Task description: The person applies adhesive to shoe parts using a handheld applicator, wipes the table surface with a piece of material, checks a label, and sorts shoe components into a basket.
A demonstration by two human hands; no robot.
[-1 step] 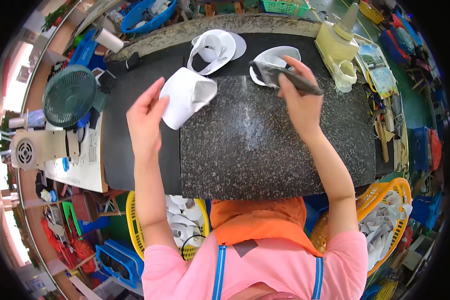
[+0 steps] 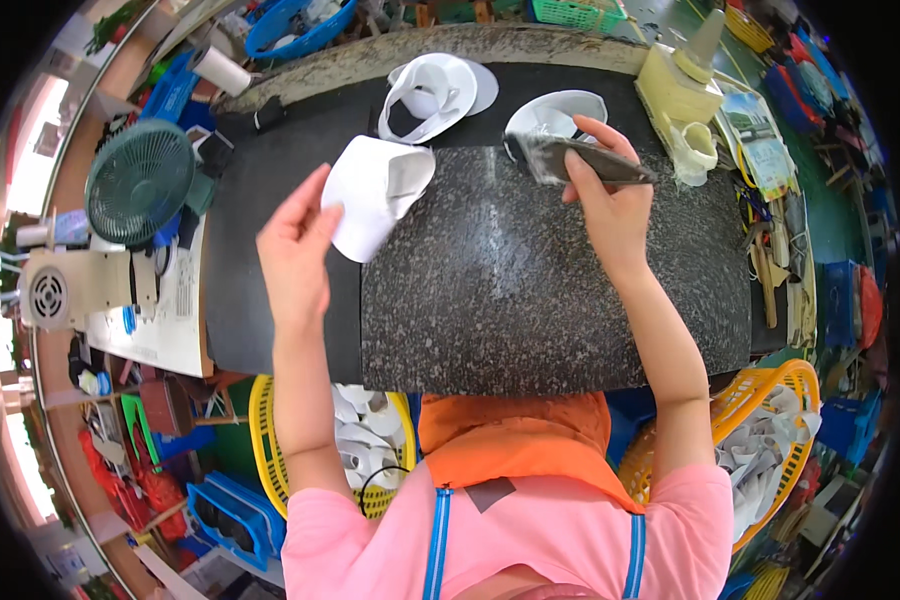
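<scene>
My left hand (image 2: 298,240) pinches the edge of a white shoe upper (image 2: 365,195) between thumb and fingers, holding it over the left part of the worktop. My right hand (image 2: 610,205) is closed round a dark flat brush (image 2: 580,160), its pale, bristly-looking end pointing left. That end is in front of another white shoe upper (image 2: 567,105), and whether they touch I cannot tell. More white uppers (image 2: 440,95) lie overlapping at the far middle of the worktop.
A speckled dark slab (image 2: 530,290) covers the worktop in front of me. At the far right stands a yellowish glue container (image 2: 678,100). A green fan (image 2: 142,182) is on the left. Yellow baskets of white pieces flank me, left basket (image 2: 262,440) and right basket (image 2: 805,440).
My right hand has shifted slightly right and down, and the brush has turned a little. My left hand with its shoe upper has barely moved.
</scene>
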